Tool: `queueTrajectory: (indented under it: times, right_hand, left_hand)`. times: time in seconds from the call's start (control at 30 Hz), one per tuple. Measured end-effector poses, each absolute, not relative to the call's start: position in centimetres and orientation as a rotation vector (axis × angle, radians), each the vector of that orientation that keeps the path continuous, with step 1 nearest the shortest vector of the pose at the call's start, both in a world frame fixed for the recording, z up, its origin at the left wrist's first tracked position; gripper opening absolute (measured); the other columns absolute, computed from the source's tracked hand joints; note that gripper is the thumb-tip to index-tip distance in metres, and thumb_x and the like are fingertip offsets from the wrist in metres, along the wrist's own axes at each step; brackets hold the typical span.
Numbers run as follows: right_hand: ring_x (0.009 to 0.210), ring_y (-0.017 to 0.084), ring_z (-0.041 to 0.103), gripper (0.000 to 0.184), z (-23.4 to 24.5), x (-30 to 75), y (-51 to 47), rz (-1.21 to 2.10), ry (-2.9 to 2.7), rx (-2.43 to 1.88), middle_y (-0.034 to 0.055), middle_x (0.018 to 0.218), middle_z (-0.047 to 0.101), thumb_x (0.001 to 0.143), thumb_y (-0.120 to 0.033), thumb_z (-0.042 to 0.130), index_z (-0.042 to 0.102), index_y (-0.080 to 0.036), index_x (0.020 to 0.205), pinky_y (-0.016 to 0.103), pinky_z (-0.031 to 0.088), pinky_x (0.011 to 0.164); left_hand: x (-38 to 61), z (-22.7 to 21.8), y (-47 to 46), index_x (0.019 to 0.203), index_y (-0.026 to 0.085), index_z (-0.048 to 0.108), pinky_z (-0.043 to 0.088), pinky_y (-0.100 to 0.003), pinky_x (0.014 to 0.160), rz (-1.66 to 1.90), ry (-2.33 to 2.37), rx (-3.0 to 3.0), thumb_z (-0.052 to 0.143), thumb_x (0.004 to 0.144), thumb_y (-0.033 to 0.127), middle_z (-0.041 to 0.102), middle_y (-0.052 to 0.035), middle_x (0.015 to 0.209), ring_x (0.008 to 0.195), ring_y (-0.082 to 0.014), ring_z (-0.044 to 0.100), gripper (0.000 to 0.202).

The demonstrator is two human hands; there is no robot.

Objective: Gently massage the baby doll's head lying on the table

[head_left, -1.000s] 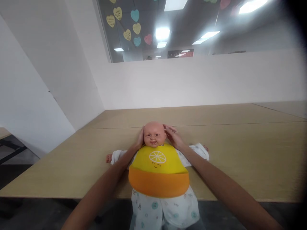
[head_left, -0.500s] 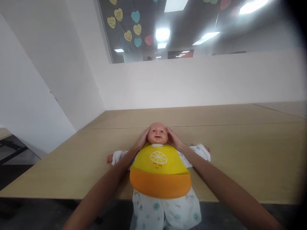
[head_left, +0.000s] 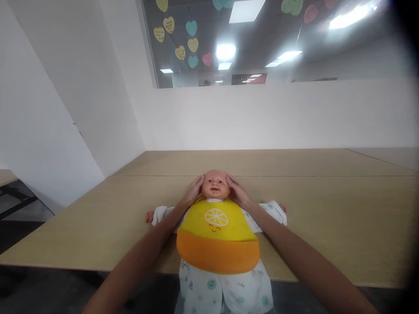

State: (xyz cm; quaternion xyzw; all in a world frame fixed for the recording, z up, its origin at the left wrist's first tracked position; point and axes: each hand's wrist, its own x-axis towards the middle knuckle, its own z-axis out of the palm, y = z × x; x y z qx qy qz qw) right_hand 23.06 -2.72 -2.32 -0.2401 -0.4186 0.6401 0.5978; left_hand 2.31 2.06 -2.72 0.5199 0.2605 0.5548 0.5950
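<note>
A baby doll (head_left: 215, 185) lies on its back, face up, its arms spread out and its legs hanging past the table's front edge. It wears a white printed outfit (head_left: 225, 288) and a yellow bib (head_left: 196, 226) with a lemon slice, a smiling face and an orange pocket. My left hand (head_left: 195, 188) holds one side of the doll's head, and my right hand (head_left: 238, 192) holds the other. Both lie along the cheeks and temples with fingers close together; some fingertips are hidden behind the head.
Pale wooden table (head_left: 327, 218) under the doll, with a seam across it. A white wall (head_left: 262, 117) rises behind, with a window (head_left: 255, 43) bearing paper hearts. Another table (head_left: 6, 178) stands at far left.
The camera view has tilted slightly upward. Both hands stay at the sides of the doll's head, with only a very small shift.
</note>
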Motion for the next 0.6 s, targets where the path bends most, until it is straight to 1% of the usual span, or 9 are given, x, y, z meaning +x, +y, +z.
queueTrajectory:
  times: [0.1, 0.23, 0.33, 0.43, 0.5, 0.6]
  right_hand:
    - [0.126, 0.022, 0.061, 0.056, -2.2, 23.3, -2.6, 1.438, -0.952, -0.57, 0.0037, 0.136, 0.066, 0.077, -0.05, 0.086, 0.07, -0.029, 0.126, 0.036, 0.051, 0.108]
    - [0.117, 0.022, 0.064, 0.055, -2.3, 23.5, -2.3, 1.382, -0.928, -0.608, 0.0039, 0.127, 0.07, 0.071, -0.05, 0.09, 0.074, -0.027, 0.119, 0.034, 0.054, 0.101]
    - [0.117, 0.023, 0.064, 0.051, -2.2, 23.4, -2.2, 1.359, -0.931, -0.607, 0.0041, 0.122, 0.072, 0.068, -0.05, 0.091, 0.077, -0.025, 0.11, 0.034, 0.054, 0.102]
    - [0.12, 0.025, 0.064, 0.046, -2.0, 23.2, -2.3, 1.439, -0.928, -0.614, 0.0042, 0.119, 0.073, 0.069, -0.053, 0.09, 0.076, -0.023, 0.102, 0.036, 0.055, 0.103]
    - [0.126, 0.026, 0.062, 0.052, -1.8, 23.0, -2.5, 1.569, -0.94, -0.602, 0.0058, 0.124, 0.071, 0.071, -0.059, 0.087, 0.075, -0.023, 0.105, 0.039, 0.054, 0.107]
    - [0.132, 0.029, 0.059, 0.068, -1.5, 22.9, -2.8, 1.776, -1.008, -0.559, 0.0093, 0.132, 0.067, 0.077, -0.074, 0.075, 0.072, -0.022, 0.12, 0.044, 0.052, 0.112]
  left_hand:
    - [2.3, -2.4, 1.7, 0.107, 0.018, 0.076, 0.044, -0.043, 0.113, 1.296, 0.607, 1.205, 0.08, 0.078, 0.054, 0.073, -0.0119, 0.125, 0.126, -0.0305, 0.062, 0.047]
    - [2.2, -2.0, 1.5, 0.109, 0.019, 0.077, 0.042, -0.044, 0.115, 1.325, 0.599, 1.187, 0.082, 0.077, 0.053, 0.073, -0.0106, 0.127, 0.129, -0.0309, 0.06, 0.047]
    - [2.1, -1.6, 1.3, 0.108, 0.019, 0.078, 0.041, -0.042, 0.115, 1.331, 0.57, 1.187, 0.083, 0.077, 0.052, 0.073, -0.0107, 0.128, 0.128, -0.0299, 0.061, 0.046]
    - [2.1, -1.2, 1.0, 0.107, 0.019, 0.079, 0.042, -0.042, 0.114, 1.336, 0.523, 1.169, 0.084, 0.077, 0.048, 0.074, -0.0106, 0.125, 0.125, -0.029, 0.063, 0.042]
    - [2.1, -0.9, 0.8, 0.106, 0.019, 0.079, 0.042, -0.042, 0.114, 1.339, 0.503, 1.146, 0.085, 0.077, 0.045, 0.075, -0.0103, 0.122, 0.122, -0.0281, 0.064, 0.04]
    - [2.1, -0.7, 0.6, 0.106, 0.018, 0.08, 0.043, -0.042, 0.111, 1.335, 0.496, 1.13, 0.085, 0.077, 0.046, 0.076, -0.0103, 0.119, 0.117, -0.0272, 0.067, 0.04]
